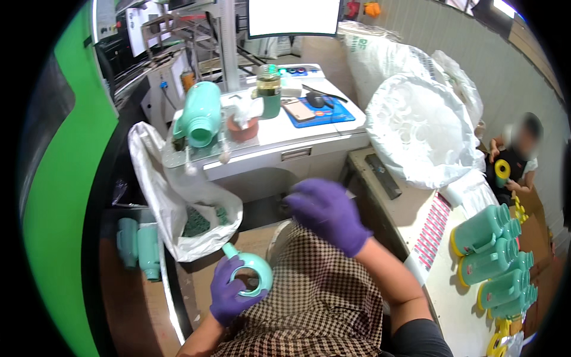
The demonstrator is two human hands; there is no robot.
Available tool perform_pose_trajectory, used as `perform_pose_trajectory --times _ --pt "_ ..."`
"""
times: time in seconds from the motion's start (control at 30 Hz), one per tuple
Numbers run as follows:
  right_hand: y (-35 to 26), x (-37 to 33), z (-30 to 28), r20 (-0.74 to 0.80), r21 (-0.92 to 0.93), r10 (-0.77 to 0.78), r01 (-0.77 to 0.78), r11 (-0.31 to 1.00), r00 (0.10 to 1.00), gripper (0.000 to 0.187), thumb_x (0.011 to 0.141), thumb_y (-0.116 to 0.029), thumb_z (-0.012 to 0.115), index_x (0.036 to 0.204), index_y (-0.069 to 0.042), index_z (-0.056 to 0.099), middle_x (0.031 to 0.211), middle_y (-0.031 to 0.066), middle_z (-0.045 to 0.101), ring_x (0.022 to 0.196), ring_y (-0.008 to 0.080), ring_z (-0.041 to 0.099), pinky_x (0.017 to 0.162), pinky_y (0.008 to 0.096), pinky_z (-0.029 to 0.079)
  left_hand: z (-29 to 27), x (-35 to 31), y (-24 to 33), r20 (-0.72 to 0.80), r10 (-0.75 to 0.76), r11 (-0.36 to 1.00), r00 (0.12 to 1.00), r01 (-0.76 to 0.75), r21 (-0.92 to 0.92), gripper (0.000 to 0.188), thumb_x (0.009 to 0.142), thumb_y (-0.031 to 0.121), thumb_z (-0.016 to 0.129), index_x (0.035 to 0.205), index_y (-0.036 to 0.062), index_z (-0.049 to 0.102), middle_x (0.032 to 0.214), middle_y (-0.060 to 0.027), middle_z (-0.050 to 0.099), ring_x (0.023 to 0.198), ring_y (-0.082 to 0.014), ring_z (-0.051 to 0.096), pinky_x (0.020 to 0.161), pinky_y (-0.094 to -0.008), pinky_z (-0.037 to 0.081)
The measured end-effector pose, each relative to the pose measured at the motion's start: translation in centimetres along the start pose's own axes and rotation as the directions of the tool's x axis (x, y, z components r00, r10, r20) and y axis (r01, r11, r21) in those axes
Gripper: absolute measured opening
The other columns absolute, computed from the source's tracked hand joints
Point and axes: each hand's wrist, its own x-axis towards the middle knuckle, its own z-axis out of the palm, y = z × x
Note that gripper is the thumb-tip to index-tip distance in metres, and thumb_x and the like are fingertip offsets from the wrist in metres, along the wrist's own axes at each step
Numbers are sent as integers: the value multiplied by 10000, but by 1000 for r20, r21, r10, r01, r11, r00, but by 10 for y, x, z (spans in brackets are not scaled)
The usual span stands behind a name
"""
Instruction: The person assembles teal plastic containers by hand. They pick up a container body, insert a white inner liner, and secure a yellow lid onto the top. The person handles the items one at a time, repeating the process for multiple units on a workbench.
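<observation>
My left hand (229, 291), in a purple glove, grips a teal plastic jug shell (265, 273) above my lap. Its round open end faces up, and a handle-like part sticks out at the upper left. My right hand (330, 214), also gloved in purple, is raised over my checked apron (315, 291), apart from the shell. Its fingers are bent and smeared by motion, so whether they hold anything is unclear. Ahead on the white machine top (267, 134), another teal jug shell (202, 113) lies on its side with its mouth toward me.
A white sack (157, 196) with green scraps stands at left, near two teal shells (148, 250). On the machine are a jar (269, 83), a phone (297, 109) and a mouse (316, 99). At right are a lined bin (416, 131), a sticker sheet (433, 232), several teal jugs (491, 265) and a co-worker (517, 149).
</observation>
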Motion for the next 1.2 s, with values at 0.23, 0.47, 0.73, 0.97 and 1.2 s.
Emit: perform_pose_trajectory --times 0.23,0.47,0.73,0.97,1.2 --pt "181 -26 -179 -155 -654 632 -559 511 759 243 835 -306 760 1000 -129 740 922 112 665 913 341 664 791 441 534 19 19 0 96 129 992 987 -128 -16 416 636 301 933 731 57 610 1081 -163 674 1027 -374 668 952 -596 486" --pt "268 -67 -165 -251 -786 921 -618 -14 298 300 753 -419 814 1010 -266 803 1269 88 580 1220 330 538 1015 456 464 29 28 14 118 170 985 978 -170 -11 415 600 297 945 732 73 621 1027 -170 684 996 -372 664 985 -593 464" --pt "267 -87 -220 -339 -764 586 -579 285 736 146 920 -154 621 1045 -128 692 956 150 679 808 334 672 749 440 538 30 24 1 90 109 994 990 -108 -17 487 587 281 943 918 66 659 1097 -178 670 1024 -405 647 1011 -588 450" --pt "-9 -66 -95 296 513 719 -740 435 628 310 963 -79 658 1260 9 664 1057 66 717 822 106 647 708 253 532 36 31 9 70 57 998 996 -59 33 849 636 309 954 1305 -29 554 1225 -177 645 1151 -408 613 1032 -499 464" --pt "-99 -138 5 256 -205 533 -494 845 806 179 824 -107 784 973 -79 689 902 66 649 763 236 653 683 349 540 29 37 13 50 70 997 996 -68 -34 969 631 268 955 1384 -72 448 1194 -170 648 1136 -416 608 1010 -510 476"
